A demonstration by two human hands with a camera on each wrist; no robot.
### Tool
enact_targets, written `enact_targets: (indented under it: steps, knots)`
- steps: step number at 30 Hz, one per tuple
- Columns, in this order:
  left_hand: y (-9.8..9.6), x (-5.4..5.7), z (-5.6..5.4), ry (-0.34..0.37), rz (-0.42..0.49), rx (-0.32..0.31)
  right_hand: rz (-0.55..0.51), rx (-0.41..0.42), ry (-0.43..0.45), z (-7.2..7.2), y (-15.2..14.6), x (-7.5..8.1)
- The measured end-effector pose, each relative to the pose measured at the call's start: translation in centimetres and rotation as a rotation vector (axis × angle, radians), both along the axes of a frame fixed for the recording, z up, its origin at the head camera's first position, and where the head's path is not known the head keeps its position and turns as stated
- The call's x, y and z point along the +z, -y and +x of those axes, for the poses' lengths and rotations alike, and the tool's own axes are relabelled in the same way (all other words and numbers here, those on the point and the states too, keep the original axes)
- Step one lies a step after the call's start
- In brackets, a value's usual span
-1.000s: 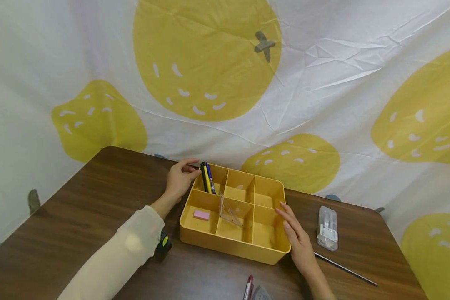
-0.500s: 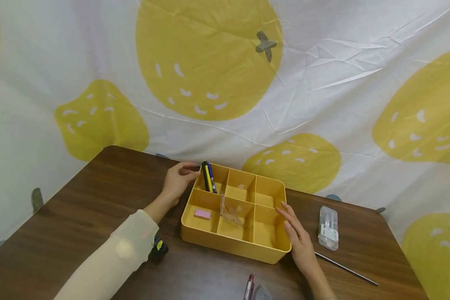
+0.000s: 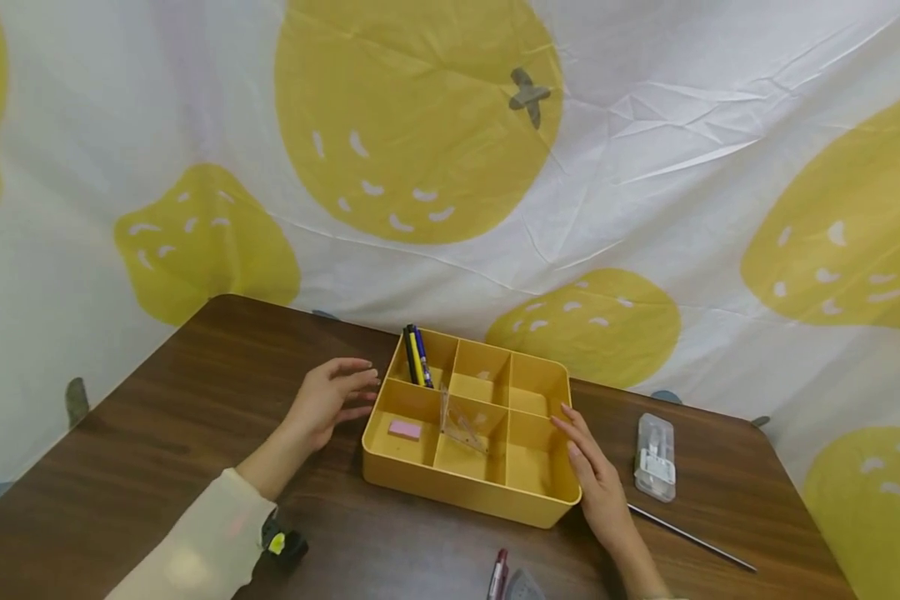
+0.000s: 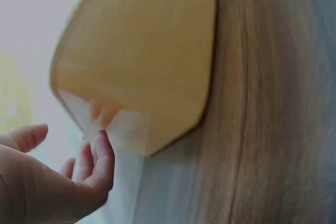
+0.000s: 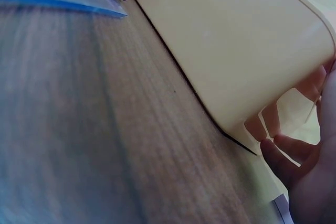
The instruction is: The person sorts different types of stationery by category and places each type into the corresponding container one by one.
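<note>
A yellow divided organizer box (image 3: 457, 492) stands on the table. My left hand (image 3: 328, 402) is beside its left wall, fingers loosely bent and holding nothing; in the left wrist view the fingertips come close to the wall, and contact is unclear. On the right side, my right hand (image 3: 603, 492) rests its extended fingers on the rim and outer wall. Black, yellow and blue pens (image 3: 417, 358) lean in the back-left compartment. A pink eraser (image 3: 405, 429) lies in the front-left one. In the front-middle compartment a clear set square (image 3: 461, 429) leans at a slant.
To the right lie a transparent plastic case (image 3: 655, 458) and a thin dark rod (image 3: 693, 538). A dark red pen (image 3: 498, 575) and a greyish clear drawing tool (image 3: 523, 586) lie at the front. A fruit-printed cloth (image 3: 420, 283) hangs behind the table.
My left hand has drawn back from the box's back-left corner, towards me and down along the left wall. My right hand and the box stay almost still.
</note>
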State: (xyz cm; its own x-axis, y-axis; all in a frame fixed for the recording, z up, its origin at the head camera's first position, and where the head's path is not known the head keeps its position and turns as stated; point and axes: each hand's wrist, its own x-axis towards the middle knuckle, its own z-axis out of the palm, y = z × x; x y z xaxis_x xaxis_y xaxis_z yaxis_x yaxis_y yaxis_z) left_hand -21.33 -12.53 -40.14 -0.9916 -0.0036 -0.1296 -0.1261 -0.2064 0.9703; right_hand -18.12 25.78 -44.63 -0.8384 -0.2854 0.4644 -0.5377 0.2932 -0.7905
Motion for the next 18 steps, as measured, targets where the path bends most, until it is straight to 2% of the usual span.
enact_targets:
  steps: [4,9,11,15,18]
  knots:
    - [0.5,0.6,1.8,0.016,0.032,0.006,0.001,-0.004,0.000,0.0,0.1,-0.1]
    - [0.5,1.5,4.0,-0.006,0.061,0.024,0.001,-0.014,0.009,0.0,0.1,-0.1]
    - [0.3,1.9,4.7,-0.026,0.047,0.051,0.005,-0.013,0.008,0.0,0.1,-0.1]
    - [-0.4,2.8,5.9,-0.080,-0.006,0.143,0.007,-0.014,0.011,0.1,0.1,0.0]
    - [-1.2,3.4,6.8,-0.106,-0.021,0.171,0.003,-0.012,0.014,0.1,0.0,0.1]
